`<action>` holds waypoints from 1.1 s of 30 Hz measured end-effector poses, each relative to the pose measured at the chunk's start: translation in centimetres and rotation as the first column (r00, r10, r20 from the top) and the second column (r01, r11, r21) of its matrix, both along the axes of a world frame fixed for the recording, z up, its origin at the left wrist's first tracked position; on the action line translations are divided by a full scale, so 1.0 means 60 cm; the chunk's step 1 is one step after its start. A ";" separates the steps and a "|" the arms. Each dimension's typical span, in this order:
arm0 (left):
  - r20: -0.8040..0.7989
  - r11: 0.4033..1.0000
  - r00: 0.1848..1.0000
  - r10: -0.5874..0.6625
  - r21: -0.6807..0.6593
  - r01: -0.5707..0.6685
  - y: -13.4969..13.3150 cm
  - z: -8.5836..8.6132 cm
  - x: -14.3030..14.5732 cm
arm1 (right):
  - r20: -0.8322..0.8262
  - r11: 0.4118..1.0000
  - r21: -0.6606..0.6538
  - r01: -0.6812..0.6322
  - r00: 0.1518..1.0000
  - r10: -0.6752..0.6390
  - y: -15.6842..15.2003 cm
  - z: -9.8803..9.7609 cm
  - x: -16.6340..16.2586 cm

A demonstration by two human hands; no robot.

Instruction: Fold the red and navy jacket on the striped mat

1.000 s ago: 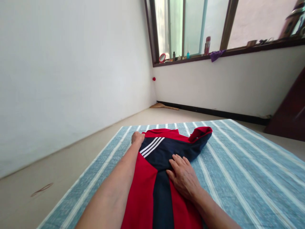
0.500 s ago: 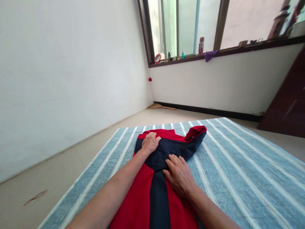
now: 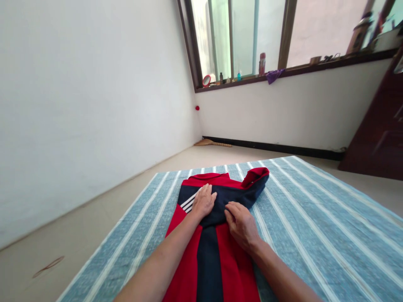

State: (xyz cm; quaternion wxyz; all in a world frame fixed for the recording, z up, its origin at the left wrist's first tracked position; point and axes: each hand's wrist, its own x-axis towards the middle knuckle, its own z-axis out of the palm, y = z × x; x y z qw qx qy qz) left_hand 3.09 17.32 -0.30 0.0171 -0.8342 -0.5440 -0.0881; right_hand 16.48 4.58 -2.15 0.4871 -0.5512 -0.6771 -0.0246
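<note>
A red and navy jacket [image 3: 209,251] lies partly folded on a blue-and-white striped cloth [image 3: 302,235]. Three white stripes show on its left part, and a red-edged end sticks out at the upper right. My left hand [image 3: 204,201] rests flat on the navy upper part, beside the white stripes, its fingers stretched forward. Just to the right, my right hand [image 3: 242,224] has its fingers curled and its thumb drawn in at the edge of the navy fabric, seemingly pinching it. The fingertips are partly hidden.
A white wall [image 3: 94,105] stands to the left. Beyond the cloth, a broom [image 3: 210,143] lies on the floor by the corner. Bottles, a round mirror [image 3: 206,80] and a purple cloth [image 3: 273,76] are on the windowsill. At right is a dark red door [image 3: 374,130].
My left hand has slid right and toward me, uncovering the white stripes. My right hand has gone from lying flat with fingers spread to curled fingers.
</note>
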 end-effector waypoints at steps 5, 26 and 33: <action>0.017 1.000 0.999 0.027 -0.005 -0.027 -0.007 -0.019 0.000 | 0.067 0.990 0.052 0.128 0.989 -0.131 0.012 0.037 0.043; 0.047 0.998 0.998 0.038 -0.049 -0.035 -0.013 -0.013 0.002 | -0.838 0.953 -0.185 0.239 0.468 -0.280 0.033 0.144 0.377; 0.045 0.998 0.998 0.038 -0.055 -0.036 -0.012 -0.011 0.002 | -0.967 0.972 -0.215 -0.095 0.161 -0.198 -0.027 0.072 0.380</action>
